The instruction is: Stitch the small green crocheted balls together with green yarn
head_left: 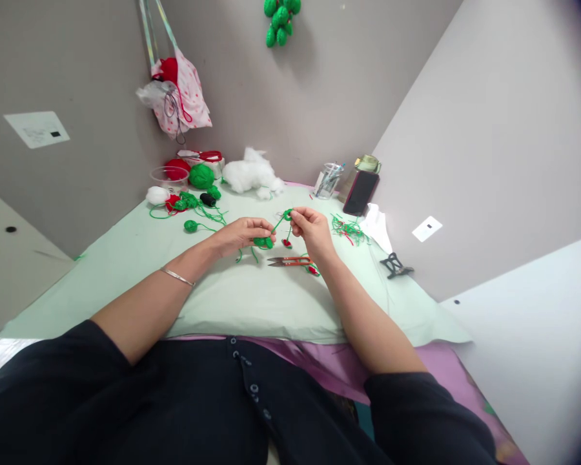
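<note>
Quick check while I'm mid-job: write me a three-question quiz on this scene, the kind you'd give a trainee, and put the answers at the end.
1. True or false: the left hand holds a green crocheted piece while the right hand pinches green yarn.

2. Which item lies on the pale green tablecloth, on the near side of the hands?
a) the phone
b) the thread snips
c) the clear cup

3. Fill in the colour: the yarn ball between the red yarn ball and the white stuffing is ____.

Key: 1. True; 2. b; 3. green
</note>
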